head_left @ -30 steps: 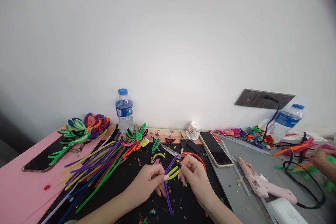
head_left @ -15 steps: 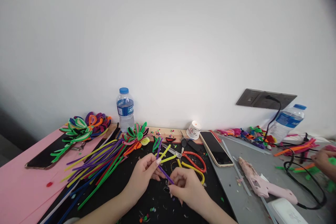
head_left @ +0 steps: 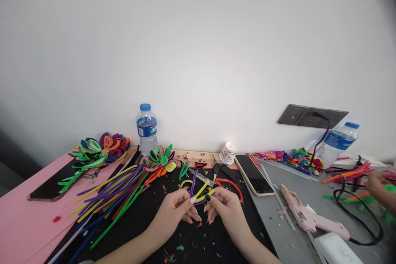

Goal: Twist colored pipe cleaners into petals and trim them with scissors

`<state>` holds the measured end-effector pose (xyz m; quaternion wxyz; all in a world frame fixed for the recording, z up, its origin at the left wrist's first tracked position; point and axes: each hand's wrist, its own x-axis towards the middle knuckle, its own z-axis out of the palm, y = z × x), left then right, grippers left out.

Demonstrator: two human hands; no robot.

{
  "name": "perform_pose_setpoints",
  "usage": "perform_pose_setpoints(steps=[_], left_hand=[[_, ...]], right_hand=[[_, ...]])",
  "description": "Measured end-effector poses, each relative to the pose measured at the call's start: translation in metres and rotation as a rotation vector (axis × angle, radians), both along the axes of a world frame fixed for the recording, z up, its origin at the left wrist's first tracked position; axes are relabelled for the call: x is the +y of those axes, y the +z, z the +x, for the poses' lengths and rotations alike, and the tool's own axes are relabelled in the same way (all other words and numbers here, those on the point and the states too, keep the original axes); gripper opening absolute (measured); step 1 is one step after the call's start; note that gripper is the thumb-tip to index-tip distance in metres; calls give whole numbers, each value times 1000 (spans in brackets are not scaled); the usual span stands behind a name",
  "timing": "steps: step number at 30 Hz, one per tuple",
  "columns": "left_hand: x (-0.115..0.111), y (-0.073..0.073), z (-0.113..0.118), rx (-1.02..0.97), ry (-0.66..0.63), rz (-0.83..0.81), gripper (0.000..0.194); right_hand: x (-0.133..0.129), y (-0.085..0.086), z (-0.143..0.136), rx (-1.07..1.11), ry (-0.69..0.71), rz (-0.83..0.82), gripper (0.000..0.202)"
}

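Fingers of the left hand (head_left: 176,210) pinch a purple pipe cleaner (head_left: 193,183) and a yellow pipe cleaner (head_left: 202,191) between thumb and forefinger; the thumb and forefinger of the right hand (head_left: 225,210) pinch the same pieces near their right ends, and the other fingers curl loosely. Both pieces sit between the hands, over the middle of the black mat (head_left: 139,229).

The desk (head_left: 175,155) shows as a wooden strip along its back edge, against the wall. A grey mat (head_left: 287,251) adjoins the black mat's right edge, and a pink sheet (head_left: 24,231) covers the desk's left corner. A bundle of pipe cleaners (head_left: 114,196) lies across the black mat's left edge. Near its back edge stands a bottle (head_left: 147,132). On the grey mat lies a pink glue gun (head_left: 309,216), and beside that mat's left edge, a phone (head_left: 255,175). Red-handled scissors (head_left: 227,181) lie just beyond the hands, partly hidden. An upturned paper cup (head_left: 228,153) sits at the desk's back edge. Coloured scraps (head_left: 180,248) dot the black mat's near side.
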<state>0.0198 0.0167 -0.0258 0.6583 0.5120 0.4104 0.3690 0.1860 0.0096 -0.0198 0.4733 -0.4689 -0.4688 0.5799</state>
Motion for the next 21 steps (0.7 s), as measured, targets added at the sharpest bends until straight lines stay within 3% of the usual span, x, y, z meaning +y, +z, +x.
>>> perform_pose_setpoints(steps=[9,21], left_hand=[[-4,-3,1,129,-109,112,27],[-6,-5,-1,384,-239,402,35]], right_hand=[[1,3,1,133,-27,-99,28],[2,6,3,-50,40,-22,21]])
